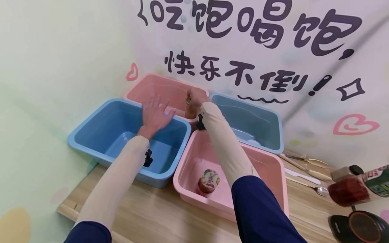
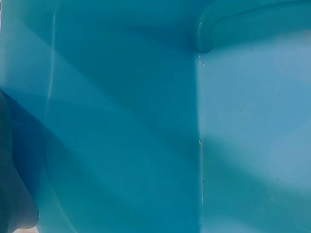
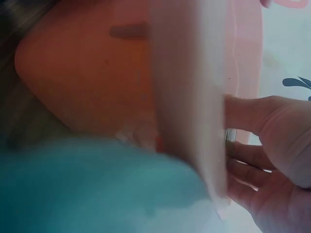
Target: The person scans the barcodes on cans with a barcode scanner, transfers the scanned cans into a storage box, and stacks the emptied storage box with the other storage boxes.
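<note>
Holding by the top: small bottle [image 1: 190, 109], amber-brown, upright, gripped by right hand [image 1: 197, 96] with fingers curled round its cap; positioned at the near rim of the far pink tub [image 1: 158, 88], against the wall. Same hand in the right wrist view [image 3: 272, 155], fingers bent, bottle hidden behind a blurred pale edge. Hovering over the near blue tub [image 1: 100, 131]: left hand [image 1: 155, 114], palm down, fingers straight and spread, holding nothing. Left wrist view filled by that tub's blue inside wall [image 2: 146, 121]. Standing in the near pink tub [image 1: 188, 175]: red jar [image 1: 208, 182] with patterned lid, upright, just beside the right forearm. Set behind it: far blue tub [image 1: 267, 118]. Lying on the wooden table [image 1: 158, 212], right of the tubs: spoon [image 1: 317, 190], white knife [image 1: 302, 176], wooden utensils [image 1: 304, 165]. Further right, near the edge: bottles and jars [image 1: 349, 187], tilted, partly blurred.
</note>
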`<act>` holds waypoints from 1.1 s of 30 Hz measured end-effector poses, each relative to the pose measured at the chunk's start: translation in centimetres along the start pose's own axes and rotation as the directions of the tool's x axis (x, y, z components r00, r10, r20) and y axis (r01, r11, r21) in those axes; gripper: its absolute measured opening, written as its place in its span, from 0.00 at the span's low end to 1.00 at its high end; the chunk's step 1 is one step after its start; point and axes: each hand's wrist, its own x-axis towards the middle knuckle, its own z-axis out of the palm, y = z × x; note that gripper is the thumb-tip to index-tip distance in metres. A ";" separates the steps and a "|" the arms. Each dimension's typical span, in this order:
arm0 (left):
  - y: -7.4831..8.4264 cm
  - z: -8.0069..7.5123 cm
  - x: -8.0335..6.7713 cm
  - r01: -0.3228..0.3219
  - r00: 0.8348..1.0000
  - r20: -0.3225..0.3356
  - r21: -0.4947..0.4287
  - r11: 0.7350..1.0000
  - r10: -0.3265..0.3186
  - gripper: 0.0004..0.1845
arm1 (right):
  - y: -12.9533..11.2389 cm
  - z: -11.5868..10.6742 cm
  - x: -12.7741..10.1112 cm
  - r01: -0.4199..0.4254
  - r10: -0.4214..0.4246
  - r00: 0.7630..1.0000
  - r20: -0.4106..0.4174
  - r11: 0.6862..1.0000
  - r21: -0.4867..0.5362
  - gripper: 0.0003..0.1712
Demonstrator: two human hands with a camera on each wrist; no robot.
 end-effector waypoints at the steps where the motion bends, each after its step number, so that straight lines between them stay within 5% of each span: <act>1: 0.0 0.0 0.0 0.001 1.000 0.000 0.001 1.000 -0.001 0.39 | 0.1 0.1 0.1 0.001 -0.001 1.000 0.003 1.000 0.004 0.19; 13: 0.0 0.5 0.2 0.001 1.000 -0.015 0.015 1.000 -0.001 0.38 | 0.8 1.5 1.2 -0.087 0.085 0.996 0.019 0.980 0.176 0.18; 21: 0.1 0.1 0.4 0.003 1.000 -0.017 0.006 1.000 -0.003 0.38 | 0.7 1.4 1.4 -0.061 0.059 0.998 0.023 0.991 0.117 0.07; 33: 0.1 0.1 0.3 0.018 1.000 -0.005 0.003 1.000 -0.018 0.37 | 0.5 1.3 1.2 -0.067 0.064 0.998 0.028 0.990 0.123 0.06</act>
